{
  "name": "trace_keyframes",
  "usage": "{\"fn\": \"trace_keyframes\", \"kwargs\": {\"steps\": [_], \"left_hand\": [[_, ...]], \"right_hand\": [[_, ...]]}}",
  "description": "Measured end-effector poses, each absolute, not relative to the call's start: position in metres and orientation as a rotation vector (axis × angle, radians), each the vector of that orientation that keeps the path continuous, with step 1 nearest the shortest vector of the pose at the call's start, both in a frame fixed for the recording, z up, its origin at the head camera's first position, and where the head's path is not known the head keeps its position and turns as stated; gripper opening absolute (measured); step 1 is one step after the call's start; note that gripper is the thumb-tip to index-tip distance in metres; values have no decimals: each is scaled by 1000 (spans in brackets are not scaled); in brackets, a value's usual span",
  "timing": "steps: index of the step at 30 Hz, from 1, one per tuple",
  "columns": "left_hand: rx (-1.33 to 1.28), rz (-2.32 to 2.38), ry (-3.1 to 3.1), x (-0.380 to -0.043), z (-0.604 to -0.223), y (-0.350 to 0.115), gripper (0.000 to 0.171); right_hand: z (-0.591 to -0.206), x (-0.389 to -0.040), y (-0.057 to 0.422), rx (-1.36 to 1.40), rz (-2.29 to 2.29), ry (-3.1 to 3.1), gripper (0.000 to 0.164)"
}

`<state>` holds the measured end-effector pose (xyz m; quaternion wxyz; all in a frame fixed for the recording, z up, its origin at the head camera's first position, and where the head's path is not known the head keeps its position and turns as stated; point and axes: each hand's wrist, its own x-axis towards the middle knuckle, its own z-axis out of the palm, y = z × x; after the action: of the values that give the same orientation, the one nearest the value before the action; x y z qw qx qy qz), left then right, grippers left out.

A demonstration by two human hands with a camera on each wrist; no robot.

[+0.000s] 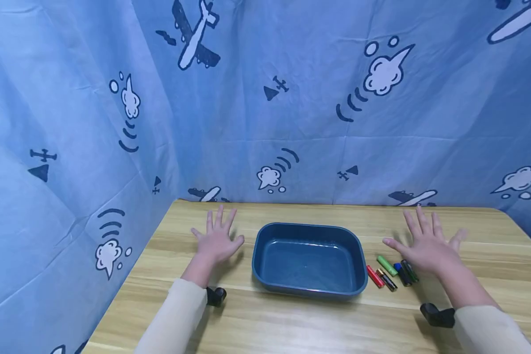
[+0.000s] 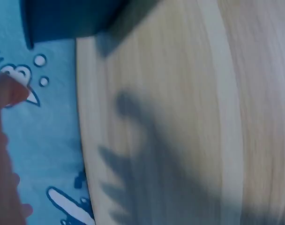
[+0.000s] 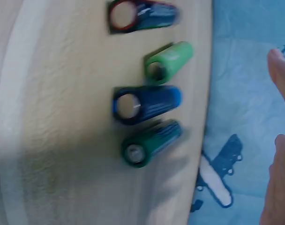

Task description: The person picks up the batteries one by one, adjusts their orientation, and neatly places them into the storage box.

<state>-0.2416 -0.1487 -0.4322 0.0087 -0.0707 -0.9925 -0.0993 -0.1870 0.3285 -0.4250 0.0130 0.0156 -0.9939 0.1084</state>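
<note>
My left hand (image 1: 216, 244) is spread over the wooden table, left of a dark blue basin (image 1: 307, 265), its fingers straight and holding nothing. My right hand (image 1: 430, 250), also with spread fingers, hovers beside several small batteries right of the basin. These include a red battery (image 1: 374, 277), a black and gold one (image 1: 387, 280), a light green battery (image 1: 387, 265), a blue and black battery (image 1: 402, 275) and a dark green battery (image 1: 409, 271). The right wrist view shows the light green battery (image 3: 173, 60) and its neighbours lying flat, with the edge of the hand at far right.
The wooden table (image 1: 292, 324) runs back to a blue curtain (image 1: 309, 113) printed with planes and clouds. Another stretch of the curtain hangs along the left side. A black wrist strap mount (image 1: 438, 315) sits below my right hand.
</note>
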Motion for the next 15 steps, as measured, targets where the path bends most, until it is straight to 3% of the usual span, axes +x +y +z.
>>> {"fn": "trace_keyframes", "kwargs": {"steps": [5, 9, 15], "left_hand": [[-461, -1105, -2891, -233, -424, -132, 66], [-612, -1825, -2636, -224, -429, -114, 63], [-521, -2093, -2573, -206, -439, -95, 61]], "right_hand": [[-411, -183, 327, 99, 409, -2931, 88], [-396, -179, 324, 143, 464, -2870, 73], [-382, -168, 324, 159, 590, -3049, 66]]}}
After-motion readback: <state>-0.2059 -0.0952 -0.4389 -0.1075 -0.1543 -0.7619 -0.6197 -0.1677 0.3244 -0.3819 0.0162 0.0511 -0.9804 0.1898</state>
